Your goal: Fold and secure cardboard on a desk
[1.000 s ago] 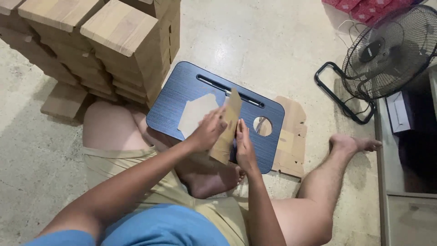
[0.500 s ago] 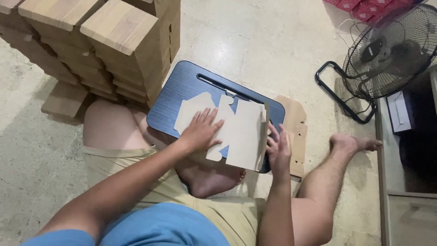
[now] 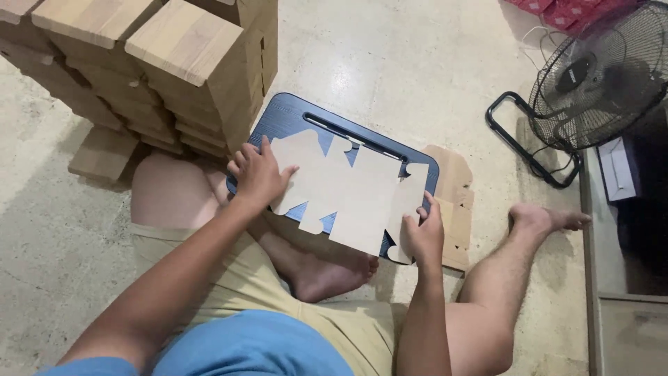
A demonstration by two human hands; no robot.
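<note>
Cardboard cutout (image 3: 348,195) flat on blue tray (image 3: 292,118) | btwn hands | L hand (image 3: 256,174) pressing, R hand (image 3: 423,235) pinching edge (flap end)

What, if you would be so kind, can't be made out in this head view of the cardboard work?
- Blue lap tray: its middle is covered by the flat cardboard cutout.
- Left hand: palm hidden, pressed on the cutout.
- Right hand: fingertips hidden behind the cutout's edge.
- Floor fan: cut off by the right edge.
- Wooden block stack: cut off at the top.
</note>
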